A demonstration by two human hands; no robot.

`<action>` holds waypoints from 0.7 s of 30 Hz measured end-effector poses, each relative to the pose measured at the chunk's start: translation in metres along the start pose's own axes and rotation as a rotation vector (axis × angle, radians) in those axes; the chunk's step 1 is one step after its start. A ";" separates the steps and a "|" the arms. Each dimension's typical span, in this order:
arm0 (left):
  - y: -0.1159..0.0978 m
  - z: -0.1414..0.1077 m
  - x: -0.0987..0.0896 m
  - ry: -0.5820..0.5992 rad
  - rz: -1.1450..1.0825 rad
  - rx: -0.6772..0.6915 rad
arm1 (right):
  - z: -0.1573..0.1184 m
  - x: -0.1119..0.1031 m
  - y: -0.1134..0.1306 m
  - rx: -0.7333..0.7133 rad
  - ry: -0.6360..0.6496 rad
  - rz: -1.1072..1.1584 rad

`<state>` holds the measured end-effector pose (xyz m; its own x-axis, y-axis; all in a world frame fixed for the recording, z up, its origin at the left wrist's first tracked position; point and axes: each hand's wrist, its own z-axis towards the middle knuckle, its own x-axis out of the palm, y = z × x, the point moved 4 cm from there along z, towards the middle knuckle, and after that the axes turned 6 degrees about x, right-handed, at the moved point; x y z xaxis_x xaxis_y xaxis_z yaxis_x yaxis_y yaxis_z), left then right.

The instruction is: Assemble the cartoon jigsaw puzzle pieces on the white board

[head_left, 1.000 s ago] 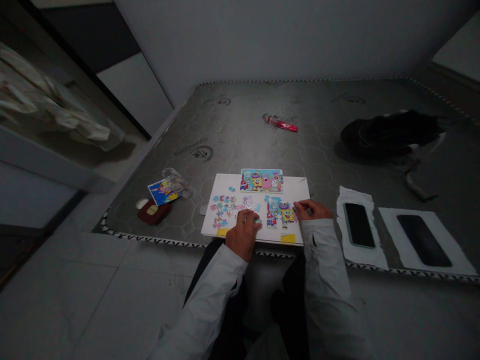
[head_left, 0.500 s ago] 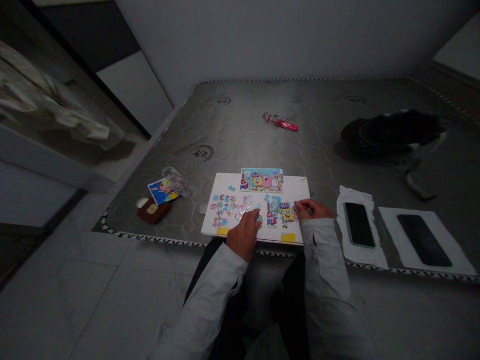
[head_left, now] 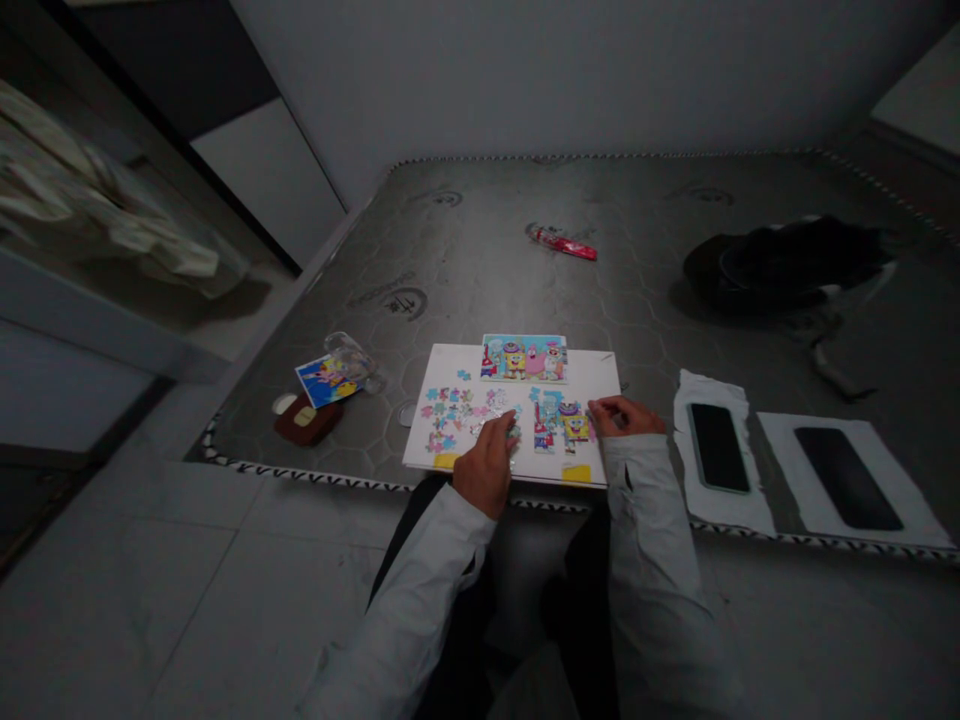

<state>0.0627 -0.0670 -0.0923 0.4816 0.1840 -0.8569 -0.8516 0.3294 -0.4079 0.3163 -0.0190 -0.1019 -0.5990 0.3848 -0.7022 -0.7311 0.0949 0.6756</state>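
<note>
A white board [head_left: 465,358] lies in front of me with a cartoon picture card [head_left: 524,359] along its far edge. My left hand [head_left: 484,468] is over the board's near middle, fingers stretched out and a little apart at loose jigsaw pieces [head_left: 447,408]. Some of those pieces are hidden under the fingers. To the right is a partly joined jigsaw [head_left: 559,420] showing a yellow cartoon figure. At its right edge my right hand [head_left: 628,416] has thumb and forefinger closed on a small pinkish jigsaw piece [head_left: 592,432], which is partly covered.
Left of the board are a brown case [head_left: 307,421], a picture packet [head_left: 330,381] and a clear plastic container [head_left: 349,355]. Two phones [head_left: 718,447] rest on white sheets at right. A red wrapper [head_left: 566,245] and a dark bag [head_left: 787,262] lie farther back.
My left hand has shifted slightly left, its fingers moving among the loose pieces. The right hand stays almost in place at the joined jigsaw.
</note>
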 end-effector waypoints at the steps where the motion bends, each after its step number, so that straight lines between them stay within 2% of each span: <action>1: 0.000 0.000 0.001 0.003 0.000 -0.001 | 0.000 0.000 0.000 0.003 -0.001 -0.001; 15: 0.001 -0.001 0.003 0.036 0.040 0.006 | 0.001 -0.001 -0.002 0.016 0.028 -0.012; 21: -0.004 -0.002 0.002 0.108 0.085 0.062 | 0.003 0.001 -0.007 0.018 0.034 -0.014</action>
<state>0.0665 -0.0698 -0.0930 0.3807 0.1135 -0.9177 -0.8721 0.3741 -0.3155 0.3212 -0.0166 -0.1066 -0.5993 0.3521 -0.7189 -0.7339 0.1170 0.6691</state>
